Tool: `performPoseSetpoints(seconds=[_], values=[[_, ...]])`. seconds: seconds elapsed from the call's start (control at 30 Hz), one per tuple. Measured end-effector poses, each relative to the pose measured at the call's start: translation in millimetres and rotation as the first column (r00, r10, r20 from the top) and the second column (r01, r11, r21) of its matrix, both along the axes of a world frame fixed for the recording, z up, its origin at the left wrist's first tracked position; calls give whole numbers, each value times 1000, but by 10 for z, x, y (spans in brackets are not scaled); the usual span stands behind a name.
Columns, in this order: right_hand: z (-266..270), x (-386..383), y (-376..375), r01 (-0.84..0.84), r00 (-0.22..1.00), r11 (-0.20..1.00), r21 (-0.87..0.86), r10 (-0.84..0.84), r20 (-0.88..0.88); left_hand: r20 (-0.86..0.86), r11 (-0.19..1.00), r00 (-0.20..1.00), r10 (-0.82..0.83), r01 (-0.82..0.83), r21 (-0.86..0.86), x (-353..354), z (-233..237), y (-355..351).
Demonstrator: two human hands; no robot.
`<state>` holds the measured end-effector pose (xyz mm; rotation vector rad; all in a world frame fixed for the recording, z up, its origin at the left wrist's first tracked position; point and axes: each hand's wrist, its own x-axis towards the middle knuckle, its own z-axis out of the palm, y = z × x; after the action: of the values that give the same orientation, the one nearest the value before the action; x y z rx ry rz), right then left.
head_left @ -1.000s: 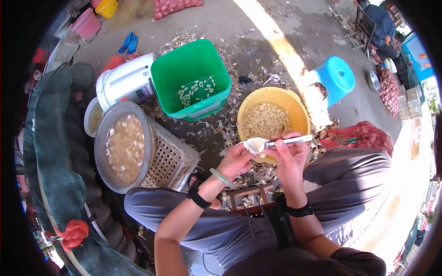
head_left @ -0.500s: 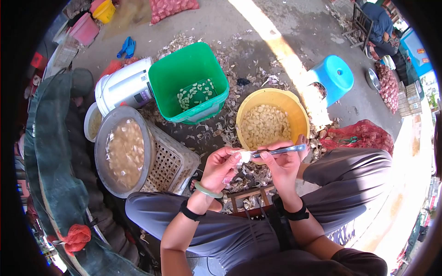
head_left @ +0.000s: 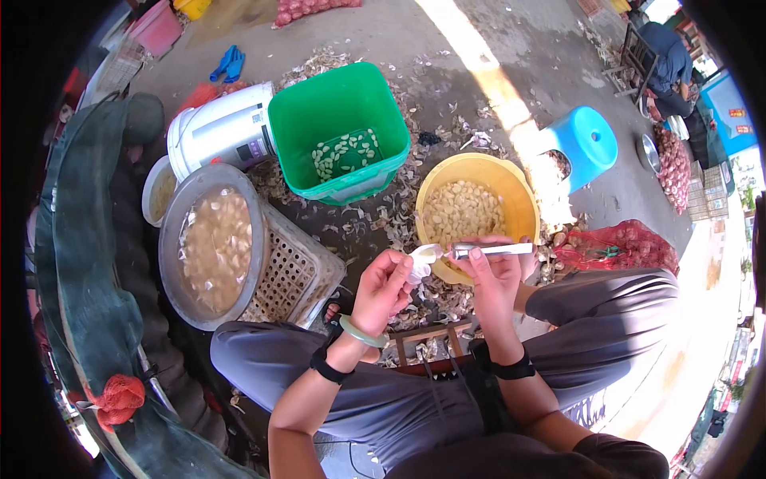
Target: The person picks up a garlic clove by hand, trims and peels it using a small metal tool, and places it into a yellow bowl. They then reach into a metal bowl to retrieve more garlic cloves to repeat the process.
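My left hand [head_left: 383, 289] pinches a white garlic piece [head_left: 420, 263] with loose skin, near the front of the yellow basin [head_left: 523, 188]. Level with it, my right hand [head_left: 495, 279] grips a small metal tool [head_left: 495, 248], which lies sideways across the fingers. A narrow gap separates the tool's left end from the garlic. Peeled cloves [head_left: 463, 209] fill the bottom of the basin behind my hands. More cloves [head_left: 345, 156] lie in the green bucket [head_left: 339, 96].
At left, a grey tub [head_left: 169, 263] of cloves in water tops a perforated crate [head_left: 299, 275]. A white bucket [head_left: 219, 132] lies beyond. A blue stool [head_left: 586, 148] and red net sack [head_left: 630, 246] are right. A person [head_left: 669, 64] sits far right.
My hands have moved apart slightly, and the tool has come away from the garlic. The garlic's skin now hangs looser. The view has shifted a little.
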<state>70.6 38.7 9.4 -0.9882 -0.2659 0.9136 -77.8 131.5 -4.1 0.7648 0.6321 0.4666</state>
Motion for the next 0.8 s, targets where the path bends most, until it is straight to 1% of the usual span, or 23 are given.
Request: performPoseSetpoints(seconds=[0.03,0.07,0.1,0.13,0.2,0.23,0.27,0.3,0.33,0.37,0.4,0.43,0.47,0.5,0.53,0.57,0.6,0.63,0.67,0.7,0.73,0.77,0.8], values=[[69,0,-2,31,955,999,33,-39,293,3,1000,1000,7,-7,2,10,12,0],[119,-6,-16,52,827,996,74,-85,556,-19,998,999,39,-38,56,15,32,-11],[144,-32,-24,46,809,999,6,-40,587,-40,992,997,69,-64,108,20,44,-25],[109,-55,-26,48,807,999,5,-41,589,-37,992,997,66,-62,107,26,20,-42],[-35,-56,-14,7,855,998,-60,25,517,-12,966,990,138,-132,224,49,-56,-59],[-83,-33,-35,-52,828,984,-169,137,544,-11,964,990,140,-134,229,44,-77,-59],[-154,-28,-60,-50,827,984,-169,136,545,-11,965,990,139,-133,228,59,-97,-70],[-155,-47,-50,-134,908,981,-139,178,378,12,942,991,135,-132,310,73,-107,-79],[-146,-59,-42,-211,954,973,-92,225,200,34,912,991,128,-131,389,80,-116,-84],[-121,-87,-53,-214,970,970,-116,225,94,33,912,991,126,-129,389,74,-128,-85],[-87,-109,-43,-211,970,971,-117,222,94,-18,880,997,81,-63,470,62,-138,-88],[-66,-121,-37,-221,930,947,-235,277,240,-73,838,997,41,5,545,58,-141,-96],[-46,-129,-27,-208,864,913,-350,339,372,-73,838,997,37,8,546,60,-133,-109],[-22,-144,-23,-136,829,912,-387,318,460,-116,851,993,21,43,524,57,-108,-120],[20,-148,-24,-133,831,913,-385,315,459,-160,862,987,4,77,500,53,-87,-127],[73,-153,-26,-101,785,910,-402,321,530,-167,815,986,28,74,575,68,-75,-140],[98,-156,-33,-68,733,906,-417,329,596,-169,815,985,27,77,575,63,-74,-147],[91,-156,-46,-68,735,907,-417,328,594,-200,743,979,36,107,661,59,-76,-155],[77,-152,-61,-60,655,902,-427,358,665,-228,661,972,50,139,738,58,-78,-157],[57,-149,-67,-52,568,898,-437,386,727,-229,660,972,49,140,738,58,-102,-147],[10,-145,-61,-53,569,898,-437,386,726,-180,706,984,-7,132,696,56,-143,-130],[-54,-139,-48,-225,858,930,-292,331,392,-126,749,990,-60,128,650,52,-167,-118],[-76,-136,-35,-306,952,949,-80,304,-42,-127,749,990,-60,129,650,47,-152,-115]])
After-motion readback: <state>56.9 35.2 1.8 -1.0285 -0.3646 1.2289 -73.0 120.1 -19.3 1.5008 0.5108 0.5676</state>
